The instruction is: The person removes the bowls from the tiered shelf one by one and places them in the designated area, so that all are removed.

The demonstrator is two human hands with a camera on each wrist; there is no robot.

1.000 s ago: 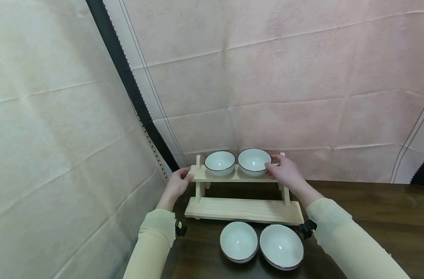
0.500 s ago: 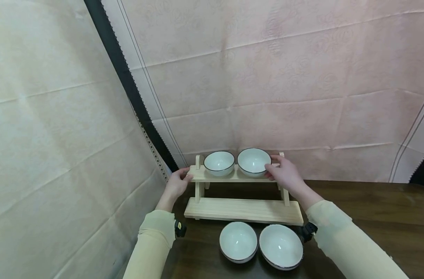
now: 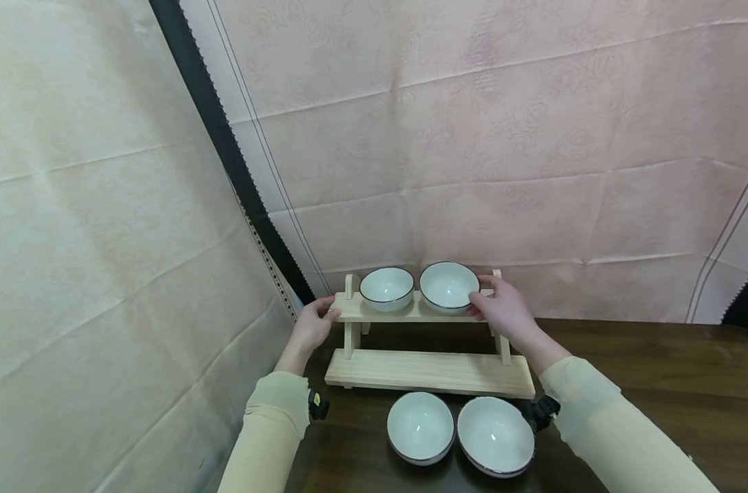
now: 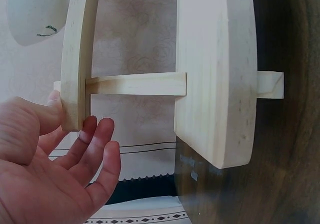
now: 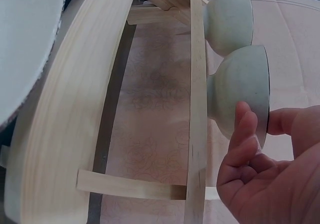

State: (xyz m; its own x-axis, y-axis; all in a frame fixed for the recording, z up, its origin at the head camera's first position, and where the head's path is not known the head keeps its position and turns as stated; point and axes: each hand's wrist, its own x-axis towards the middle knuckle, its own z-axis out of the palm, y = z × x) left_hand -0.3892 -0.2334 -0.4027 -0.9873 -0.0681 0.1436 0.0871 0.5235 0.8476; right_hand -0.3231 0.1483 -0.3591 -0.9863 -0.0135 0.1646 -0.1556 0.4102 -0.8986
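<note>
A two-tier pale wooden rack (image 3: 429, 371) stands on the table. On its upper board sit two white, dark-rimmed bowls: a left bowl (image 3: 387, 287) and a right bowl (image 3: 449, 282), side by side. My left hand (image 3: 312, 327) pinches the left end of the upper board (image 4: 75, 64), thumb on the top and fingers at the underside. My right hand (image 3: 506, 311) holds the right bowl by its right side; in the right wrist view the thumb is at the rim (image 5: 267, 94) and the fingers lie against the outer wall.
In front of the rack, two more white bowls stand close together, a left one (image 3: 420, 426) and a right one (image 3: 497, 435). The dark wooden table (image 3: 645, 390) extends to the right. Pale cloth (image 3: 503, 137) hangs behind, and another cloth (image 3: 133, 274) lies close along the left.
My right hand and the bowl in it have shifted very slightly right in the last half second. The left hand, the rack and the other bowls stay put.
</note>
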